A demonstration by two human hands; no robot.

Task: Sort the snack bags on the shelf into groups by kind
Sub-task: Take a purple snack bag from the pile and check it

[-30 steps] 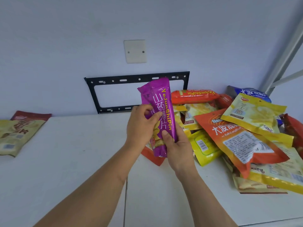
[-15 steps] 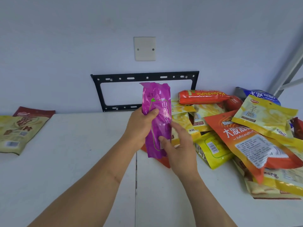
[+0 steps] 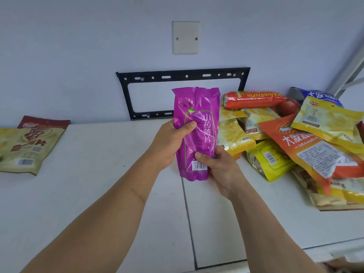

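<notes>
1. We hold the purple bag [image 3: 197,134] upright in front of us, above the white shelf [image 3: 94,194], with its printed face turned toward the camera. We judge this is so we can read the label and decide which kind it belongs to.

2. Our left hand [image 3: 169,142] grips the bag on its left edge at mid-height, thumb curled across the front and fingers hidden behind. Our right hand [image 3: 218,166] pinches the lower right part near the barcode, thumb on the front. Both hands are clamped on the same packet: one steadies it, the other can turn it.

3. The bag touches nothing on the shelf; it hangs between the two groups, roughly over the seam between the shelf panels.

4. To the right lies the unsorted pile [image 3: 295,146]: yellow, orange, red and blue bags overlapping one another at all angles. Among them, a long orange-red bag [image 3: 254,99] rests at the back against the wall. It has the same long shape as ours, so it may be a related kind, though we cannot be sure.

5. Far left, well apart from the pile, a yellow-green bag [image 3: 25,148] lies flat on top of a dark red bag [image 3: 45,122]. We take these as a group already begun.

6. The broad bare stretch of shelf between the two looks like the likely spot for a new purple group, since nothing like our bag is laid out yet.
</notes>
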